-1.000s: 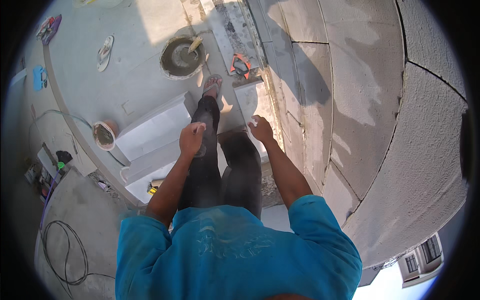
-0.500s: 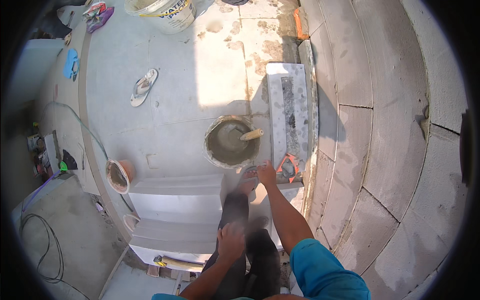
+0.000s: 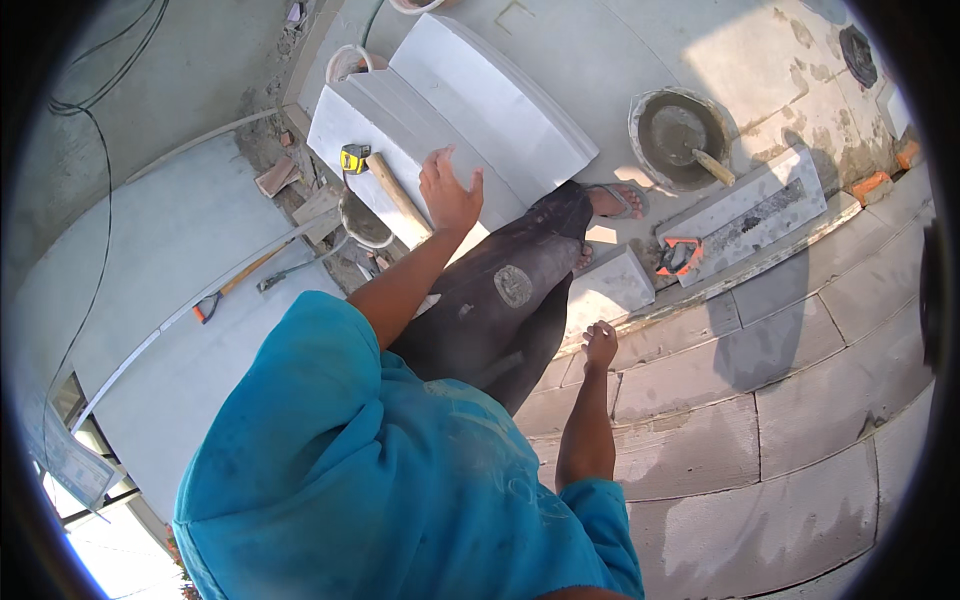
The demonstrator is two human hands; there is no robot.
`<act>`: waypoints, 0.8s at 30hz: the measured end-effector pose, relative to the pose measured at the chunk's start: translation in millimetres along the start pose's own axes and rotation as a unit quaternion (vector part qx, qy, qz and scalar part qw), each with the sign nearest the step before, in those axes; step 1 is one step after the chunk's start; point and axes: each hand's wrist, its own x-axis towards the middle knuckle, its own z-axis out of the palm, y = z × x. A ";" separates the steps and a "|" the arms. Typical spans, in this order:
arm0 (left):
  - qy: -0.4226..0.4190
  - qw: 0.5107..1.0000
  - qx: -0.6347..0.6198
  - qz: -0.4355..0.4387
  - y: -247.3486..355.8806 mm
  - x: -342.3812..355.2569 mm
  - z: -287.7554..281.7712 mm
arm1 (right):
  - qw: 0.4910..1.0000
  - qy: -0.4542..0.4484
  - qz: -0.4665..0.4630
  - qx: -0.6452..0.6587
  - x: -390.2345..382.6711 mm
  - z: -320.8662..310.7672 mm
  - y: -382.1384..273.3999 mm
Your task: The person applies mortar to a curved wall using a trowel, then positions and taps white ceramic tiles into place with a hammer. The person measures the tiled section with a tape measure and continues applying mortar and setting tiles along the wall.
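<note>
While our left hand (image 3: 450, 190), empty and loosely spread, hangs near the wooden handle (image 3: 396, 193), this looks like a reach; gripping would call for closing across it. It lies on the white block (image 3: 352, 112), long axis slanting from the tape measure (image 3: 354, 158) toward our forearm (image 3: 410, 277). Our right hand (image 3: 600, 345) curls, contents unclear.

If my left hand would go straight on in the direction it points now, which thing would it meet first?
Most likely the large white block just ahead; the left hand points toward it, though its height above that block is unclear.
</note>
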 end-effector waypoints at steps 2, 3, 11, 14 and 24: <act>0.001 0.918 0.135 -0.372 -77.9 21.4 5.1 | 0.999 0.004 0.021 -0.047 -12.5 -17.4 33.8; -0.061 0.868 0.128 -0.475 -105.4 27.9 3.8 | 0.998 0.003 0.019 -0.063 -19.0 -23.8 44.6; -0.256 0.959 -0.082 -0.094 -114.5 -39.7 -30.1 | 0.950 0.128 -0.230 -0.168 -77.2 -35.4 47.5; -0.404 0.902 -0.087 0.125 -0.6 -6.9 -116.5 | 0.814 0.297 -0.421 -0.268 -224.2 3.5 -57.5; -0.421 0.548 0.102 0.716 277.9 -69.6 -307.0 | 0.746 0.295 -0.409 -0.434 -461.2 -34.1 -165.0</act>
